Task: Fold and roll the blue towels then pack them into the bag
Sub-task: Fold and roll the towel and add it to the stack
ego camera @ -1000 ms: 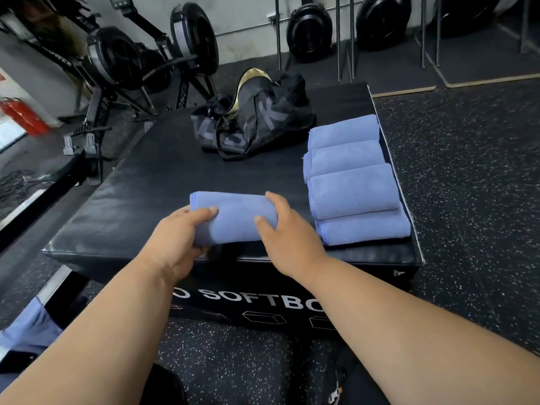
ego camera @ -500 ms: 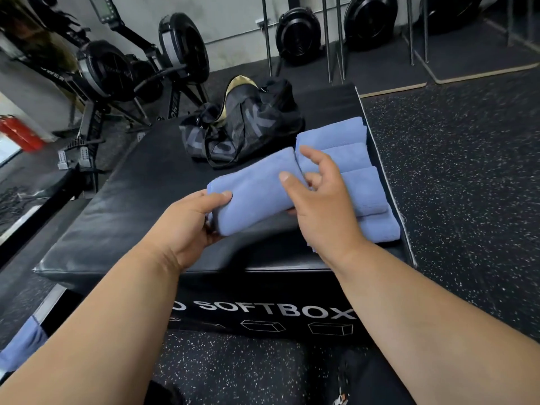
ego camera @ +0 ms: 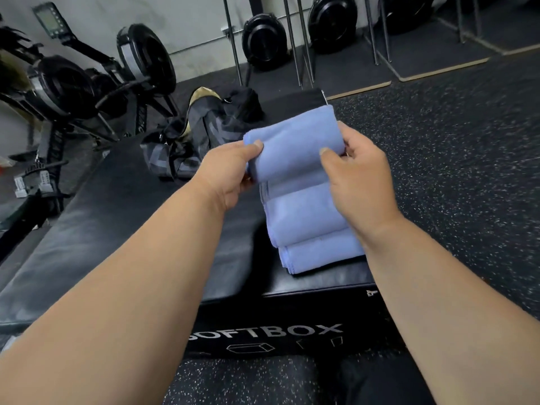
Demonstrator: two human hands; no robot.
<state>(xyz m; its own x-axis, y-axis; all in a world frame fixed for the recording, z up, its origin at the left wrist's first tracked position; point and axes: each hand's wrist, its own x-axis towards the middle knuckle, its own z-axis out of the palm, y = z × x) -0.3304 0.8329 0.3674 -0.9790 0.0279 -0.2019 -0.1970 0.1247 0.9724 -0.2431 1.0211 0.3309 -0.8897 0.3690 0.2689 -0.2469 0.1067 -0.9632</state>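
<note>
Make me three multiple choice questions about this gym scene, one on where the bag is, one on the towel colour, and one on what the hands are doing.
1. Where is the bag?
A. on the black soft box, behind the hands
B. on the speckled floor at right
C. hanging from a rack

2. What colour is the rolled towel?
A. white
B. blue
C. red

3. What are the hands doing?
A. both resting flat on the box
B. only one touches the towel
C. both hold the rolled towel above the towels lying on the box

Answers: 1 A, it sits on the soft box top. 2 B, it matches the stacked towels. 3 C, the left hand and right hand grip opposite ends.
</note>
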